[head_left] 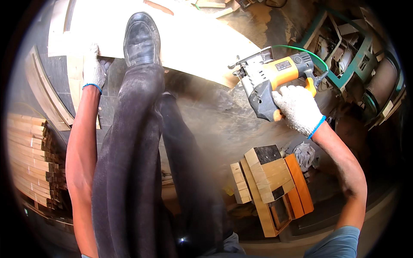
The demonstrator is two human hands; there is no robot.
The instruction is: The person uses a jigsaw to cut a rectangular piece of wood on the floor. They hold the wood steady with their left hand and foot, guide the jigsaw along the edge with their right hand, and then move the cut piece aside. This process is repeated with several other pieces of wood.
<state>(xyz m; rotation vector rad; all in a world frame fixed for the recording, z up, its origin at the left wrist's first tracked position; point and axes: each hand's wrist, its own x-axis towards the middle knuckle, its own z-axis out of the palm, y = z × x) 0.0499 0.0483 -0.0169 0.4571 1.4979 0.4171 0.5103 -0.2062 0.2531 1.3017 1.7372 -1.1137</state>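
In the head view my right hand [297,107], in a white knit glove with a blue cuff, is closed around the handle of an orange and black jigsaw [282,72]. The jigsaw lies tipped over sideways, its metal base toward the right end of a pale wooden board [202,53]. Whether the blade touches the wood I cannot tell. At the board's near left edge, my gloved left hand [94,66] grips the edge, fingers over the top. Between my hands, my black shoe [142,41] rests on the brightly lit board.
A green cord [301,48] runs from the jigsaw. Teal metal frames [344,77] with scraps stand at right. Nearer lies a stack of wooden blocks [269,172] beside a crumpled grey cloth [304,155]. Curved wooden strips [47,90] and piled slats [30,159] are at left.
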